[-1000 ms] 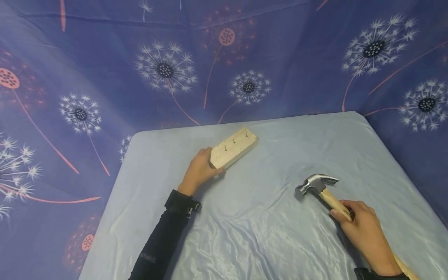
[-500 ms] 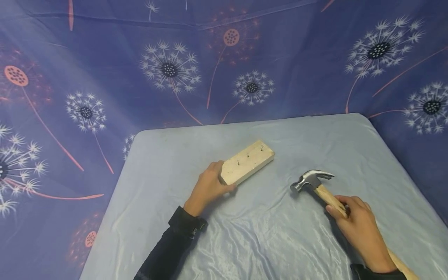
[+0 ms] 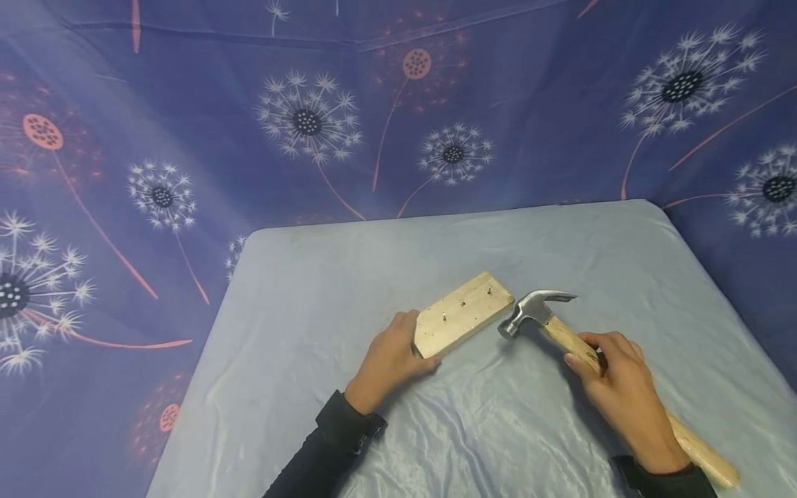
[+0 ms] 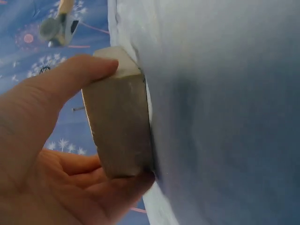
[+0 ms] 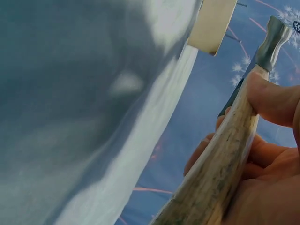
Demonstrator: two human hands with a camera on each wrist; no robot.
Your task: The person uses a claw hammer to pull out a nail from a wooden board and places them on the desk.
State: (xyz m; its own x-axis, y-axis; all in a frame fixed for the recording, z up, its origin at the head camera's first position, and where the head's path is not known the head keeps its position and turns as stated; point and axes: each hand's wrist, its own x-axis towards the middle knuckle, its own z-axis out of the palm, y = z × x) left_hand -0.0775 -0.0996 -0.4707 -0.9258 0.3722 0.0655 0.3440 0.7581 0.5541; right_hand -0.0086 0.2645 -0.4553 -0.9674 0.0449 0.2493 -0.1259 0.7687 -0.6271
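Note:
My left hand grips the near end of a pale wooden block, thumb on one side and fingers on the other. Three nails stand partly out of its top face in a row. In the left wrist view the block's end face fills the space between thumb and fingers. My right hand holds a claw hammer by the middle of its wooden handle. The steel head is just right of the block's far end, striking face toward lower left. In the right wrist view, fingers wrap the handle.
A light blue satin cloth with wrinkles covers the table. Behind and on both sides hangs a blue-purple curtain with dandelion prints, close to the table's far edge.
The left hand has brought the block nearer and to the right across the cloth. The right hand has moved the hammer leftward, so its head is now beside the block.

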